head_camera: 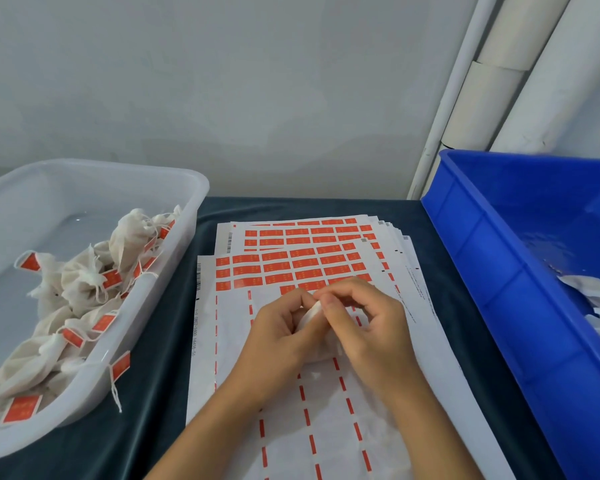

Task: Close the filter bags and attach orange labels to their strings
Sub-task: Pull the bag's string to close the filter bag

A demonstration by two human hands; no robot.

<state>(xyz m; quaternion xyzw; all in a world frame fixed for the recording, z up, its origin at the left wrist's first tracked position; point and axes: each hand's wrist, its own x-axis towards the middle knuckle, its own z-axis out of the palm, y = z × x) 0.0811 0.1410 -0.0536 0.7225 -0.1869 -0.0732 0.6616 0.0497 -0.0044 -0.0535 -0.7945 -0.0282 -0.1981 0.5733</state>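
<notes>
Your left hand (pixel 281 336) and right hand (pixel 364 323) meet over the label sheets (pixel 291 268), fingers of both curled and pinching one white bag (pixel 313 311) between them; most of the bag is hidden. Sheets lie stacked on the dark cloth (pixel 160 341). Labelled bags (pixel 84 282) fill the clear tub (pixel 174 216) at left. Blue bin (pixel 499 271) at right holds unlabelled bags (pixel 596 292).

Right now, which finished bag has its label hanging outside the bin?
Find the translucent bin on the left and follow its near right rim. One orange label hangs over that rim on its string, above the dark cloth; every other labelled bag lies inside.
</notes>
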